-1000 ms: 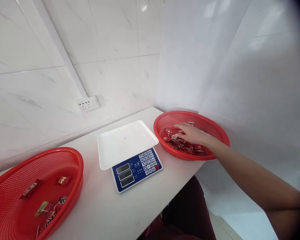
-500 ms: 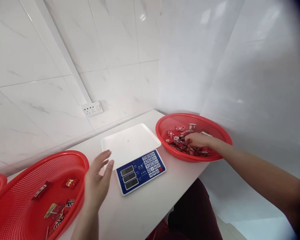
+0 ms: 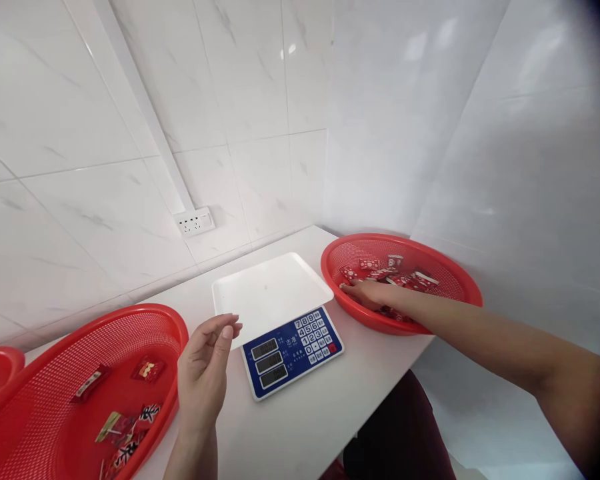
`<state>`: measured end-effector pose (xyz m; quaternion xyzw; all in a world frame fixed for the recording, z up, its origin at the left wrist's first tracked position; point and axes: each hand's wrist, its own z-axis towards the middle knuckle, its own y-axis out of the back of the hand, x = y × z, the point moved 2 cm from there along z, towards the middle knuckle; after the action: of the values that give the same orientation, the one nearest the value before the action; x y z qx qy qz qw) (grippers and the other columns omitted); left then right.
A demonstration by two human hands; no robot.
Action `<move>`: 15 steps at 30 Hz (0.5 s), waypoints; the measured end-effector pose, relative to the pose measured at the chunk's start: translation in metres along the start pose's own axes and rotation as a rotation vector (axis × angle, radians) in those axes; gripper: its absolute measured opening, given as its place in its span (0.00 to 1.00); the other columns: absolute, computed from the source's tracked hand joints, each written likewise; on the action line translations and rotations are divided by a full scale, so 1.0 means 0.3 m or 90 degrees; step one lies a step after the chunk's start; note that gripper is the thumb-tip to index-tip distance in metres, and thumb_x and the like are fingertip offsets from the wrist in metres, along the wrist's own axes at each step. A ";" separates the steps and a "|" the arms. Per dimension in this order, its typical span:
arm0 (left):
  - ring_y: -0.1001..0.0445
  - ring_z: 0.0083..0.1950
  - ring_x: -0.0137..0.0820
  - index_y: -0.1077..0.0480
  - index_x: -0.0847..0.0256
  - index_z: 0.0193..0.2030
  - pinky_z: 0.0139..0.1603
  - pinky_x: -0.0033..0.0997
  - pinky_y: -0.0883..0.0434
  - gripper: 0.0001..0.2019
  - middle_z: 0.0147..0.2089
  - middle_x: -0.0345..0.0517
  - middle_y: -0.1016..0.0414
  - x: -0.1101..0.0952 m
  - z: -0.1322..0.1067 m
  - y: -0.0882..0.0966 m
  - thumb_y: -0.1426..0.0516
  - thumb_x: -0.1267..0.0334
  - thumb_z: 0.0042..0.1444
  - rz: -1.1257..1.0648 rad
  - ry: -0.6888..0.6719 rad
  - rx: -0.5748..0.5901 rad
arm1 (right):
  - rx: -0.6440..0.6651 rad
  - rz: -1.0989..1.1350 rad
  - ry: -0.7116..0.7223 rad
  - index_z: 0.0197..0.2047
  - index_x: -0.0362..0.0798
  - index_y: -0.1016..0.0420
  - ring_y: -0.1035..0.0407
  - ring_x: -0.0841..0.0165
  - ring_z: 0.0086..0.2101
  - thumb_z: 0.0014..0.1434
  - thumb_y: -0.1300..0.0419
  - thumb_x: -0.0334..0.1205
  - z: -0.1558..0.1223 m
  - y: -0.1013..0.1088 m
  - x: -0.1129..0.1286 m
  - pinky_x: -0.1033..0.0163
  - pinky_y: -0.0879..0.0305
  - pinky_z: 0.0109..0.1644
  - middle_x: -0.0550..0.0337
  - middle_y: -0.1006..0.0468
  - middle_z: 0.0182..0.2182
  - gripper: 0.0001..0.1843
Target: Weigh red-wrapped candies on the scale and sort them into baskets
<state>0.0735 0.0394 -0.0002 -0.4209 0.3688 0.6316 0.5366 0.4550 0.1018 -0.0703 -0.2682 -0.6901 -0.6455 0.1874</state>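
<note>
A blue-and-white digital scale (image 3: 294, 350) with a flat white weighing tray (image 3: 270, 290) stands in the middle of the table. My left hand (image 3: 205, 373) is raised at the tray's near left corner. Its fingers are loosely bent, the thumb in front of them, and nothing shows in it. Inside the right red basket (image 3: 460, 283), my right hand (image 3: 373, 293) reaches to the left side among small red-and-white wrapped sweets (image 3: 413, 280). Its fingers stretch toward the basket wall, and their undersides are hidden. Whether they touch a sweet is unclear.
A left red basket (image 3: 45, 373) holds several wrapped sweets (image 3: 125, 433). Part of another red basket (image 3: 0, 367) shows at the far left edge. Behind the table (image 3: 260, 440) is a tiled wall with a power socket (image 3: 195, 222); another wall closes off the right.
My right hand has moved left and nearer within the right basket. The fingers of my left hand have drawn closer to the thumb. The view has shifted slightly.
</note>
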 end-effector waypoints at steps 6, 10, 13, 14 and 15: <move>0.23 0.36 0.33 0.25 0.59 0.38 0.38 0.34 0.23 0.14 0.36 0.46 0.22 0.023 0.019 0.009 0.38 0.52 0.51 -0.025 0.008 0.006 | 0.088 0.015 0.006 0.28 0.51 0.23 0.26 0.59 0.32 0.35 0.36 0.28 0.037 0.022 0.019 0.58 0.32 0.39 0.58 0.19 0.29 0.13; 0.23 0.36 0.32 0.25 0.59 0.38 0.39 0.34 0.24 0.14 0.35 0.45 0.22 0.044 0.027 0.009 0.37 0.52 0.51 -0.066 0.035 0.018 | 0.019 0.085 -0.024 0.22 0.48 0.29 0.26 0.59 0.35 0.38 0.35 0.31 0.055 0.085 0.009 0.59 0.32 0.42 0.58 0.21 0.27 0.06; 0.24 0.36 0.30 0.25 0.59 0.38 0.40 0.32 0.25 0.13 0.35 0.44 0.23 0.063 0.035 0.003 0.37 0.53 0.52 -0.117 0.062 0.051 | -0.049 0.181 -0.068 0.30 0.47 0.29 0.25 0.61 0.36 0.45 0.37 0.36 0.051 0.137 0.002 0.59 0.30 0.41 0.54 0.20 0.33 0.06; 0.25 0.35 0.30 0.25 0.59 0.39 0.40 0.32 0.25 0.13 0.35 0.44 0.24 0.068 0.037 0.000 0.37 0.54 0.52 -0.133 0.073 0.064 | -0.063 0.215 -0.080 0.33 0.47 0.29 0.25 0.62 0.37 0.48 0.38 0.37 0.046 0.151 0.007 0.59 0.29 0.41 0.53 0.20 0.35 0.07; 0.25 0.35 0.29 0.26 0.59 0.39 0.40 0.32 0.26 0.12 0.35 0.44 0.24 0.072 0.038 -0.003 0.37 0.54 0.52 -0.146 0.085 0.078 | -0.072 0.242 -0.087 0.36 0.47 0.30 0.25 0.62 0.36 0.50 0.40 0.37 0.041 0.162 0.017 0.59 0.28 0.41 0.52 0.20 0.37 0.08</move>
<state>0.0714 0.0581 -0.0161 -0.4677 0.3910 0.5131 0.6042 0.4819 0.1158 -0.0299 -0.4470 -0.6009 -0.6164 0.2433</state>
